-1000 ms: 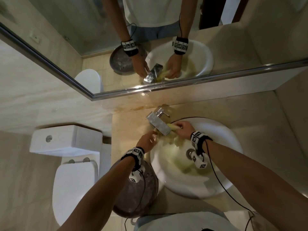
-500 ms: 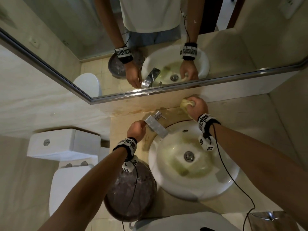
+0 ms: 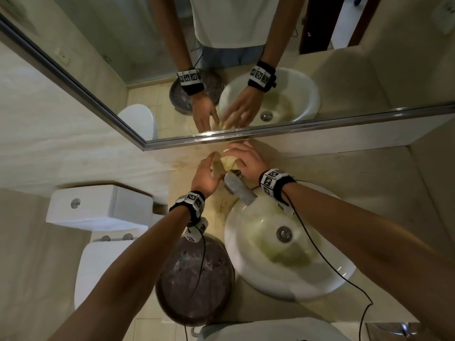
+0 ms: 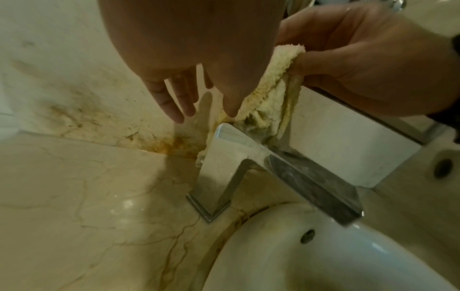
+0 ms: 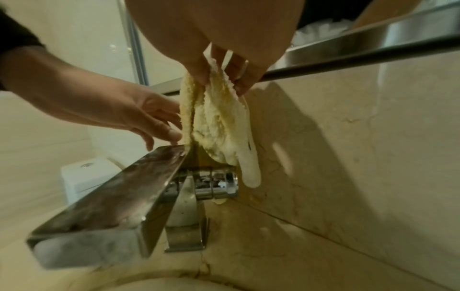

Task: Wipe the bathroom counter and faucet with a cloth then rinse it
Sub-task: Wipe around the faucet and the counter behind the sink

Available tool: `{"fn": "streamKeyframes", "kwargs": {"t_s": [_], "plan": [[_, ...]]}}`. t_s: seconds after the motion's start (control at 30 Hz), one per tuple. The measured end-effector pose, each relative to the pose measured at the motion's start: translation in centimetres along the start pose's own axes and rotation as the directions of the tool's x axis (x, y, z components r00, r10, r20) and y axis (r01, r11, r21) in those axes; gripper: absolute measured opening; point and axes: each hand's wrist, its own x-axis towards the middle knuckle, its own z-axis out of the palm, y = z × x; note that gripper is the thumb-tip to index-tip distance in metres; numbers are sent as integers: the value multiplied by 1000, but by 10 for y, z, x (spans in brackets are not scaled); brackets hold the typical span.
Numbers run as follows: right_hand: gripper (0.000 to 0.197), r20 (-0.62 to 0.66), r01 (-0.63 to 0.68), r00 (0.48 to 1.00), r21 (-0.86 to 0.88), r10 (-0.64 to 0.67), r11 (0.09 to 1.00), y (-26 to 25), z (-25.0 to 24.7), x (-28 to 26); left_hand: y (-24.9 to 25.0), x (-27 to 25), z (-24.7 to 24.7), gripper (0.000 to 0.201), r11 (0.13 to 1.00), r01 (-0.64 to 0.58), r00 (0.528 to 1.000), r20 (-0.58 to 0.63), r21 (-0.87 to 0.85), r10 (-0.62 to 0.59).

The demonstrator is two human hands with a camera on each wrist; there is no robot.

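While the right hand (image 5: 224, 65) is pinching the yellow cloth (image 5: 216, 126) by its top edge, the cloth is hanging lengthwise straight down onto the back of the faucet (image 5: 119, 195). Just beside it, the left hand (image 4: 189, 59) is reaching in with fingers spread and holding nothing, probably to take the free side.
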Motion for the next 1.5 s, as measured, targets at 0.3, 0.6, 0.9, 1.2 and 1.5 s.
{"fn": "streamKeyframes", "kwargs": {"t_s": [0.3,0.6,0.9,1.2,1.5], "plan": [[41,-71,1,998,-44,-4,999,8,-10,1,14,15,-19,20,990,-115,993,-16,80,117],[44,190,-174,954,-274,231,946,38,-19,-28,-5,17,-32,39,839,-106,988,-37,534,148],[77,441,-350,815,-145,377,926,57,1,-46,-59,9,2,59,826,-155,941,336,542,-44],[86,554,-333,722,-249,416,910,62,13,-30,-72,25,8,71,720,-124,918,355,683,-178],[93,589,-416,674,-196,446,888,78,33,-20,-109,24,-21,68,720,-6,933,264,694,-246]]}}
